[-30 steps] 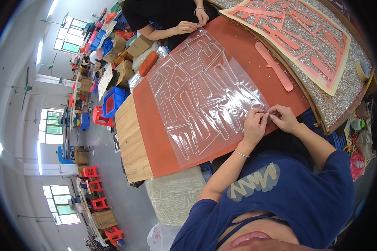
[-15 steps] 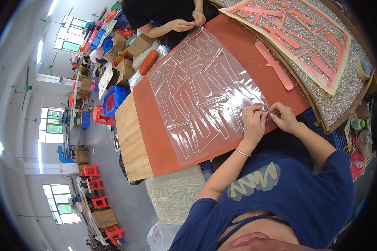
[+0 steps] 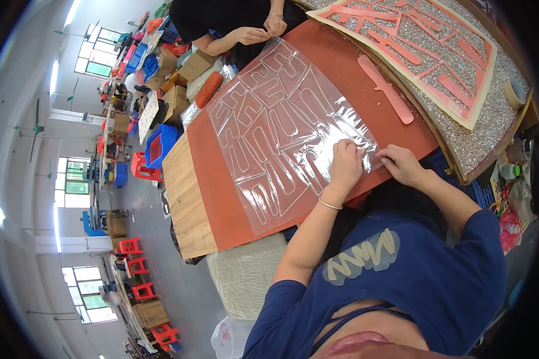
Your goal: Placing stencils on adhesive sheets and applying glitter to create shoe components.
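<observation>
A clear plastic sheet with several outlined strip shapes lies across a reddish-brown board, glossy with reflections. My left hand, with a ring and a bracelet, rests on the sheet near its closest right corner, fingers laid on the film. Just to the right, my right hand pinches that corner between thumb and fingers. At the far end, another person's hands meet at the sheet's opposite corner. A pink flat cut-out strip lies on the board beyond my right hand.
At the right, a tray of glittering bits holds a pink stencil with a cream border, and a tape roll. A wooden panel adjoins the board. Below it sits a patterned translucent stack. Blue crates stand left.
My left hand has moved left from the corner onto the sheet, away from my right hand. The other person's hands have shifted slightly left in view, along with the whole scene.
</observation>
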The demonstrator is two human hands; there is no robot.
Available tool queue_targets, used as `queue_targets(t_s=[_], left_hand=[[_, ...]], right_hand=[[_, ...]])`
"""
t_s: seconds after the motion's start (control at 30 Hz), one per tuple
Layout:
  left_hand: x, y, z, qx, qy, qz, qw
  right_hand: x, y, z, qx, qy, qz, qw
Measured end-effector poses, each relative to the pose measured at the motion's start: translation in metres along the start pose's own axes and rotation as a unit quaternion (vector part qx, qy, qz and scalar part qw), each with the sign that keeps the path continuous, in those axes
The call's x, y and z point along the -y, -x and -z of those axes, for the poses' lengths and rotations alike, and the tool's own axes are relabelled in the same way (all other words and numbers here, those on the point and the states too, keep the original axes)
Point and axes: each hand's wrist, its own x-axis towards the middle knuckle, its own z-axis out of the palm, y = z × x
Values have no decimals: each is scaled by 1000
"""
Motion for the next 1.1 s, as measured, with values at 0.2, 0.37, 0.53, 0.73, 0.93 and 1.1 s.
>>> queue_targets(t_s=[0.2,0.37,0.53,0.73,0.93,1.1], left_hand=[[-5,4,-6,-36,26,-5,999],[-9,2,-6,-34,3,-22,999],[5,1,-6,-13,24,-7,1000],[-5,0,0,14,59,17,998],[-13,10,-2,-34,26,-32,999],[-5,10,-9,-43,18,-34,998]], right_hand=[[42,7,5,-23,225,66,972],[53,19,-5,27,203,122,971],[41,41,-25,109,298,82,945],[11,47,-33,53,366,161,915],[5,51,-44,9,333,157,930],[5,47,-42,6,328,149,933]])
